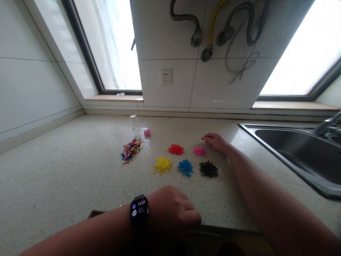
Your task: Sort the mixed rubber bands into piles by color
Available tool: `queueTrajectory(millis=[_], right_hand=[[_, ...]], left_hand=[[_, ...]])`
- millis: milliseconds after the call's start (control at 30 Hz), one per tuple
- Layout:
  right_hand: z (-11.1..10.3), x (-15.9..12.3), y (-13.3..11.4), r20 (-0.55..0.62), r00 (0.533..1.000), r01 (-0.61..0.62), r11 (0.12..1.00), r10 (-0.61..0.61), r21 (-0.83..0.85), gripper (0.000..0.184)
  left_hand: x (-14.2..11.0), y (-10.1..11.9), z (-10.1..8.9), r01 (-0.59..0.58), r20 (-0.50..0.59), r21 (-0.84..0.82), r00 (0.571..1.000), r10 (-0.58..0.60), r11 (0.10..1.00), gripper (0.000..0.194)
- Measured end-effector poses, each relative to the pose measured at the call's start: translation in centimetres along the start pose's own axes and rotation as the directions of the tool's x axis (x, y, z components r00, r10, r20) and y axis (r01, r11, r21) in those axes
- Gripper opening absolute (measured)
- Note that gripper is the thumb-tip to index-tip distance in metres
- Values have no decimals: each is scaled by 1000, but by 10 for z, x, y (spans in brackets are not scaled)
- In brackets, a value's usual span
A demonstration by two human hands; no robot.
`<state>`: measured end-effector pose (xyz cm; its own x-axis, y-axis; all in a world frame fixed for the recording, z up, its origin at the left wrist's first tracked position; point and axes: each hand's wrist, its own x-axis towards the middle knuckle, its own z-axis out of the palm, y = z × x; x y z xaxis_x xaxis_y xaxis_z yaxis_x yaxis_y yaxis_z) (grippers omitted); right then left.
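Note:
My right hand (217, 142) reaches over the counter just behind a small pile of pink rubber bands (199, 151). Its fingers stretch to the left, with no band visible in them. At the counter's front edge, my left hand (177, 209) is curled closed, a black watch on its wrist; what it holds, if anything, is hidden. Other sorted piles lie between my hands: red bands (176, 149), yellow bands (162, 165), blue bands (185, 168) and black bands (209, 169). Farther left is a heap of mixed-colour bands (131, 150).
Behind the mixed heap stands a clear jar (134, 125), a pink lid (147, 132) beside it. A steel sink (287, 156) is set into the counter (87, 170) at the right. The tiled wall behind carries a socket (166, 76) and several hoses.

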<state>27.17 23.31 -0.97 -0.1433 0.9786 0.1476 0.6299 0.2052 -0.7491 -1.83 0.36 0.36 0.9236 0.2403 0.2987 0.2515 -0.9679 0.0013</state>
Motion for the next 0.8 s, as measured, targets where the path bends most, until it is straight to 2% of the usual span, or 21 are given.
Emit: queueTrajectory(millis=[100, 233, 367, 467, 567, 633, 733, 800], right_hand=[[2, -3, -7, -51, 998, 45, 998, -43, 35, 33], [5, -11, -32, -179, 977, 152, 968, -116, 202, 34], [19, -26, -87, -201, 951, 292, 898, -235, 330, 30], [48, -41, -140, -50, 926, 368, 864, -374, 343, 28], [91, -55, -187, 163, 828, 469, 822, -536, 322, 27], [120, -60, -209, 289, 741, 560, 796, -605, 230, 23], [157, -58, -231, 428, 607, 729, 684, -670, 36, 15], [176, -53, -239, 479, 561, 788, 612, -675, -61, 15]], left_hand=[[0, 1, -1, -8, -6, 11, 1000, 8, 1000, 9], [1, 2, -2, -27, -11, 43, 1000, 27, 999, 8], [2, 3, -5, -50, -9, 88, 999, 51, 995, 10], [3, 5, -6, -44, 4, 113, 999, 44, 993, 12], [3, 6, -6, -32, 19, 125, 999, 30, 992, 12], [2, 7, -6, -29, 10, 124, 1000, 28, 992, 12], [1, 8, -6, -31, -24, 122, 999, 34, 992, 13], [1, 9, -6, -34, -42, 125, 998, 40, 992, 14]])
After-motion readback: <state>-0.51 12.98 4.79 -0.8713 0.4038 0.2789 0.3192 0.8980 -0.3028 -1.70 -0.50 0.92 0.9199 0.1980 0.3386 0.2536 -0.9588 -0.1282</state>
